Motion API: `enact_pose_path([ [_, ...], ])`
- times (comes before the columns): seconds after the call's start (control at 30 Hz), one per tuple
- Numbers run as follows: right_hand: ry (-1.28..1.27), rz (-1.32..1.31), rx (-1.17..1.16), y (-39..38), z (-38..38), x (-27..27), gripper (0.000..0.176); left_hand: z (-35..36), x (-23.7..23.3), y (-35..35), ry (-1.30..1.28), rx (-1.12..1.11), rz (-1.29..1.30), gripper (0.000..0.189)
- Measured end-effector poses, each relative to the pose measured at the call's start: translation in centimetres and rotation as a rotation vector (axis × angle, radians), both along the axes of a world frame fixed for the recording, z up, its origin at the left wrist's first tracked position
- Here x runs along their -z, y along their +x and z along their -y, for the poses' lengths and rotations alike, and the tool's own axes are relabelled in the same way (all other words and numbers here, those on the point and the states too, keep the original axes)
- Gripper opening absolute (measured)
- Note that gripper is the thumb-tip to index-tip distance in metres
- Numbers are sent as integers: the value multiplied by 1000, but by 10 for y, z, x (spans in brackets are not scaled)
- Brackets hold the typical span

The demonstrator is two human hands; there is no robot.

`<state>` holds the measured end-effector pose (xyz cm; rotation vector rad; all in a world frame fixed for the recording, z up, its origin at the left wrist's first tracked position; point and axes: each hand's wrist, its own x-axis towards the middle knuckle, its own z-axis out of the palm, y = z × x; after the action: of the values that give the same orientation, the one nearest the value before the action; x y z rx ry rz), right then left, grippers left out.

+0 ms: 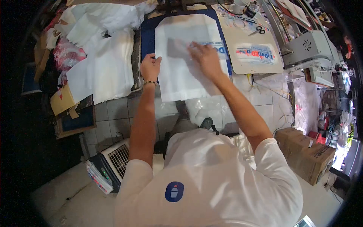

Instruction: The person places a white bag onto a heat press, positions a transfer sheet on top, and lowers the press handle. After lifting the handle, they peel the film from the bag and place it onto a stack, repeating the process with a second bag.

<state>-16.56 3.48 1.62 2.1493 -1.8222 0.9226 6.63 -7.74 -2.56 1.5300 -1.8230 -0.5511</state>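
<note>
A white sheet (185, 75) with a rounded top lies over a dark blue board (148, 36), its lower edge hanging past the board's front. At the sheet's left edge is my left hand (150, 67), fingers bent and a little apart, thumb by the edge; a bracelet circles the wrist. My right hand (204, 56) is over the sheet's right half, blurred by motion, beside a clear film strip with blue print (220, 50). What its fingertips hold, if anything, cannot be made out.
White cloth or sheets (113, 64) are piled left. On the right, a beige board (245, 36) bears scissors (260, 30), a mug (237, 6) and a red-blue print (257, 54). Further right stands a white machine (308, 47). Below are a cardboard box (302, 151) and a vented appliance (117, 159).
</note>
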Motion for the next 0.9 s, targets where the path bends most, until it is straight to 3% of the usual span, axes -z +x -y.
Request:
enact_pose_path([
  [0.2,-4,53,36,51,10,36,33,-4,1,6,-2,39,-48,33],
  [0.23,90,87,22,50,8,40,36,-4,1,9,0,41,-49,33],
  [0.37,77,-42,108,44,2,26,39,-3,-12,19,117,150,-38,32],
  [0.53,216,-37,-9,25,10,34,41,13,-39,22,172,327,65,34],
  [0.6,203,-27,-12,22,11,33,40,14,-98,12,270,585,23,37],
  [0.67,193,-16,-24,22,8,33,40,-8,-200,-7,29,898,121,38],
  [0.73,187,-21,2,25,8,33,40,-23,-278,-22,-47,1037,68,32],
  [0.8,175,-24,10,26,10,36,40,-26,-338,-30,-189,1167,95,39],
  [0.9,162,-20,22,29,9,39,42,-28,-405,-52,-479,963,52,40],
])
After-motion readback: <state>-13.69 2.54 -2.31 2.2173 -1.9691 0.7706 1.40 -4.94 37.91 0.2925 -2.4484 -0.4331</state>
